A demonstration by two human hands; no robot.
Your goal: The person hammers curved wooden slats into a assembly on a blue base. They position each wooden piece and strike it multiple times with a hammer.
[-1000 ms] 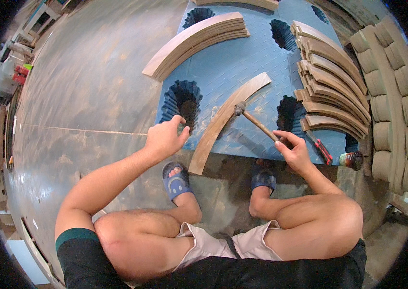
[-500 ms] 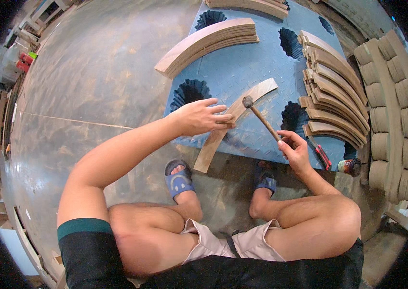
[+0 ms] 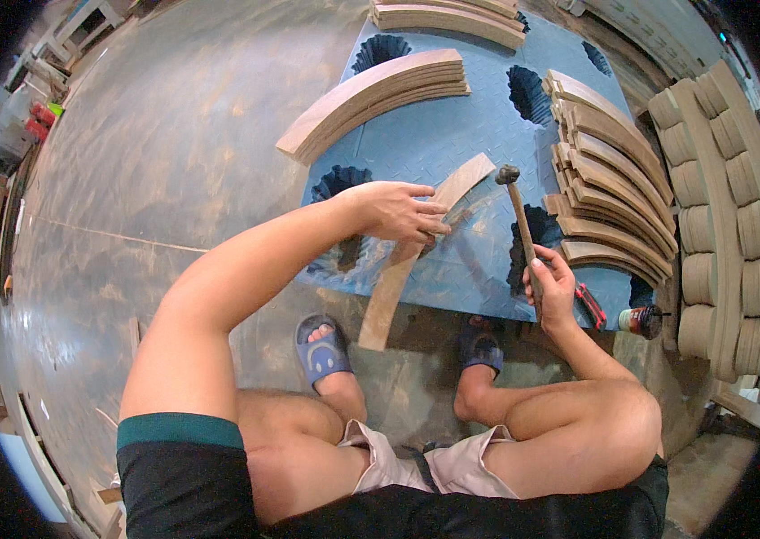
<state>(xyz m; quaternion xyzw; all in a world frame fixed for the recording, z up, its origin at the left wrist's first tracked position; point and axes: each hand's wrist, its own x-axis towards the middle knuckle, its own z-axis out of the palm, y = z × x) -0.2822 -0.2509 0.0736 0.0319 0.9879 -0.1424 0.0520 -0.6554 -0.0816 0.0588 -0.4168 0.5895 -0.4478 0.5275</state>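
A pale curved wooden strip (image 3: pixel 386 296) lies aslant on a blue platform (image 3: pixel 398 135), its near end jutting over the front edge. My left hand (image 3: pixel 393 211) rests across the strip's middle with its fingers stretched and slightly apart; the thumb is hidden. My right hand (image 3: pixel 554 287) is closed round the lower handle of a hammer (image 3: pixel 522 216). The hammer's dark head points away from me, to the right of the strip's far end and apart from it. Beside my right wrist lies a red utility knife (image 3: pixel 590 305).
Stacked curved wooden pieces (image 3: pixel 618 171) line the platform's right side; another stack (image 3: pixel 375 94) stands at its far left. Dark scalloped holes (image 3: pixel 530 94) open in the platform. A small dark jar (image 3: pixel 642 321) stands at the right corner. Bundled wooden pieces (image 3: pixel 698 231) stand farther right.
The hammer has lifted off to the right of the strip, and its handle has swung more upright. My left hand stays on the strip, its fingers bent slightly more.
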